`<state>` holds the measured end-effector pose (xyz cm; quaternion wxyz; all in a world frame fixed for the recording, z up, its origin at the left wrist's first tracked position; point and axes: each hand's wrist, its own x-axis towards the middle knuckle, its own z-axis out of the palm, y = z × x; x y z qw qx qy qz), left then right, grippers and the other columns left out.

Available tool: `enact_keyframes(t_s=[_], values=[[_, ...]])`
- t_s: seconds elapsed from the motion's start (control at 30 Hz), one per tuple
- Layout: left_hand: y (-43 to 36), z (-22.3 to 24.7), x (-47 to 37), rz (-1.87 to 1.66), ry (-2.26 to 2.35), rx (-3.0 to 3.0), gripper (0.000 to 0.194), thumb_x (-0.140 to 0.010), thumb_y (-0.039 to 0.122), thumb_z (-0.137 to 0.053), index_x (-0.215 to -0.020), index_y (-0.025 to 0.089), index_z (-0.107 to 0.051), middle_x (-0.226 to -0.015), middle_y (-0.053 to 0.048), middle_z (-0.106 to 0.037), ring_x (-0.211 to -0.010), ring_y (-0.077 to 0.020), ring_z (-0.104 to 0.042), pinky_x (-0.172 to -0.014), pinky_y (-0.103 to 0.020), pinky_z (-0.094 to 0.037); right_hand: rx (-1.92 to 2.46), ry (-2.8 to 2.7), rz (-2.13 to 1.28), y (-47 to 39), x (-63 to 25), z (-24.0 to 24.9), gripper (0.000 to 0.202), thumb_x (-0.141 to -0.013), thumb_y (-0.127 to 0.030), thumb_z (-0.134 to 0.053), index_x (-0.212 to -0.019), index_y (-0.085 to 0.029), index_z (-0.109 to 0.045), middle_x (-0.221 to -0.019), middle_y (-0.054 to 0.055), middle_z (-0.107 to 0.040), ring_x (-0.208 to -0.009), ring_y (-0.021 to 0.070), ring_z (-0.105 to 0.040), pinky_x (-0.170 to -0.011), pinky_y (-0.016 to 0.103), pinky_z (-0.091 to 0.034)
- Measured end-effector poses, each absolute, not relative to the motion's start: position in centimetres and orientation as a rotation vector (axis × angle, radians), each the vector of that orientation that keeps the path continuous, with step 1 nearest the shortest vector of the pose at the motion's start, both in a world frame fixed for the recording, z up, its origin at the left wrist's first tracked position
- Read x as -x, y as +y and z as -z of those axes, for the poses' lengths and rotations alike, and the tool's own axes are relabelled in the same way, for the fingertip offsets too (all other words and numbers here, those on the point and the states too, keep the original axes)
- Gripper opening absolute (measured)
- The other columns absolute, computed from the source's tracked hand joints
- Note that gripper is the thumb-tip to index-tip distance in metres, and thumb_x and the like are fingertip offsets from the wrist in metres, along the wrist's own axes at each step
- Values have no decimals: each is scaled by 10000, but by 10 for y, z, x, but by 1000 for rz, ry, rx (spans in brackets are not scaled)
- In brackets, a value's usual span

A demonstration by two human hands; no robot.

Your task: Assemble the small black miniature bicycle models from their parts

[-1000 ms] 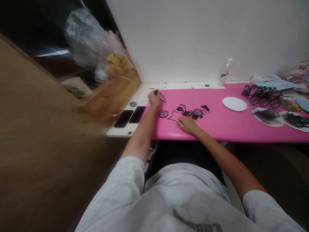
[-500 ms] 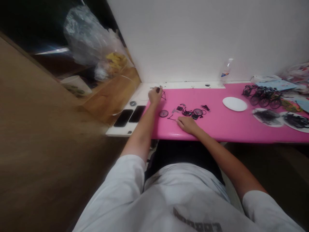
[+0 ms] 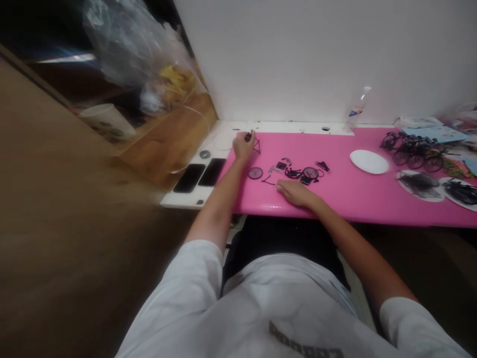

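Observation:
My left hand (image 3: 244, 145) is at the far left of the pink mat, its fingers closed round a small dark part (image 3: 248, 136) too small to name. Beside it lies a thin black miniature bicycle frame (image 3: 257, 146). My right hand (image 3: 296, 192) rests curled on the mat near the front edge; what its fingers hold, if anything, is hidden. By its fingertips lies a thin dark V-shaped part (image 3: 268, 180). Two small spoked wheels (image 3: 255, 173) and several black bicycle parts (image 3: 293, 173) are spread beyond the hands.
Two dark phone-like slabs (image 3: 189, 178) lie on the white table edge at left. To the right are a white plate (image 3: 368, 162), plates of black parts (image 3: 420, 185) and several assembled miniature bicycles (image 3: 413, 151). A clear bottle (image 3: 359, 107) stands at the wall.
The view has shifted slightly, so the table's things appear a little further right. Both hands keep nearly the same places and stay curled.

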<state>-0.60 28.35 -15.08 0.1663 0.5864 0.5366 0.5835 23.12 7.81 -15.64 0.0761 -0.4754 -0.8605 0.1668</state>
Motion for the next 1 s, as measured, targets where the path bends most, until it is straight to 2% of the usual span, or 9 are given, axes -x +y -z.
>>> enact_keyframes(t_s=[0.13, 0.23, 0.37, 0.47, 0.57, 0.63, 0.77, 0.87, 1.0], values=[[284, 154, 0, -1648, 1435, -1682, 411, -1052, 322, -745, -693, 193, -594, -712, -34, -581, -735, -179, -474, -746, -312, -314, 1346, -2572, -725, 79, -236, 143, 266, -1188, -306, -449, -1086, -181, -659, -1172, 137, -764, -967, 237, -672, -857, 314, -450], [286, 157, -4, -1654, 1393, -1600, 419, -1057, 325, -744, -692, 194, -585, -691, -27, -575, -732, -175, -504, -739, -299, -341, 1313, -2483, -844, 81, -239, 138, 242, -1151, -330, -521, -1022, -182, -662, -1042, 98, -756, -887, 213, -651, -819, 302, -453], [290, 167, -12, -1640, 1335, -1447, 448, -1064, 356, -739, -681, 203, -565, -650, -11, -584, -686, -163, -569, -724, -279, -403, 1286, -2269, -975, 89, -246, 134, 367, -1137, -448, -508, -927, -184, -653, -891, 61, -718, -808, 198, -628, -771, 300, -470], [292, 178, -18, -1675, 1271, -1318, 463, -1043, 389, -764, -670, 207, -559, -624, 9, -589, -636, -144, -590, -689, -260, -448, 1303, -2082, -936, 102, -258, 132, 452, -1132, -548, -485, -961, -189, -699, -927, 69, -736, -843, 211, -651, -789, 318, -494], [294, 189, -21, -1713, 1192, -1167, 434, -1003, 480, -800, -730, 202, -608, -608, 23, -597, -582, -137, -591, -613, -252, -453, 1396, -1979, -737, 128, -278, 134, 461, -1091, -605, -572, -933, -207, -741, -942, 84, -743, -859, 235, -650, -799, 351, -493], [295, 194, -21, -1718, 1172, -1126, 426, -990, 516, -803, -765, 193, -638, -601, 24, -606, -564, -135, -593, -583, -249, -448, 1489, -1969, -545, 150, -294, 138, 410, -1065, -549, -630, -875, -206, -748, -946, 97, -722, -896, 250, -642, -824, 367, -484], [297, 201, -18, -1732, 1189, -1144, 448, -973, 542, -800, -744, 196, -631, -596, 24, -611, -553, -134, -605, -573, -250, -467, 1743, -1955, -351, 192, -314, 146, 289, -1048, -438, -677, -940, -199, -799, -1006, 110, -731, -940, 258, -640, -796, 361, -458], [294, 202, -16, -1724, 1211, -1156, 451, -958, 560, -803, -744, 197, -640, -591, 17, -628, -541, -139, -609, -571, -255, -483, 1912, -1965, -369, 209, -312, 149, 226, -1030, -394, -710, -934, -203, -786, -1011, 100, -761, -926, 256, -652, -717, 349, -411], [286, 200, -16, -1694, 1218, -1162, 473, -946, 567, -815, -718, 203, -618, -587, 10, -634, -547, -138, -623, -563, -248, -481, 1990, -1931, -460, 218, -301, 152, 156, -1015, -341, -721, -933, -209, -720, -1009, 76, -785, -913, 241, -671, -686, 332, -386]])
